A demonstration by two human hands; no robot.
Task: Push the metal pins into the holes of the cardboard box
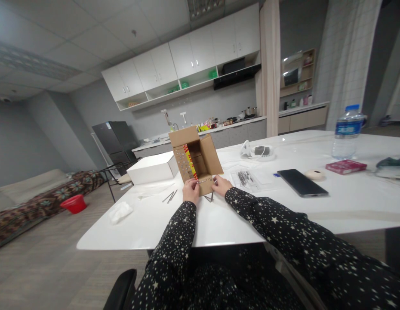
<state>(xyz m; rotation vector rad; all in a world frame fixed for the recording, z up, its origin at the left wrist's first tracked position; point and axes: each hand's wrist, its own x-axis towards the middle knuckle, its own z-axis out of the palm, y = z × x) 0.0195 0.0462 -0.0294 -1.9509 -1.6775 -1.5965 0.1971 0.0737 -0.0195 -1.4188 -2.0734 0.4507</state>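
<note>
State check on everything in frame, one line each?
Cardboard box: open, flaps up, tipped so the opening faces the camera.
Left hand: gripping the box's lower edge.
Right hand: gripping the same edge.
White box: closed, flat on the table.
Bottle: upright, capped.
Phone: screen dark, lying flat.
Nails: loose on the table.
Cabinets: doors shut.
</note>
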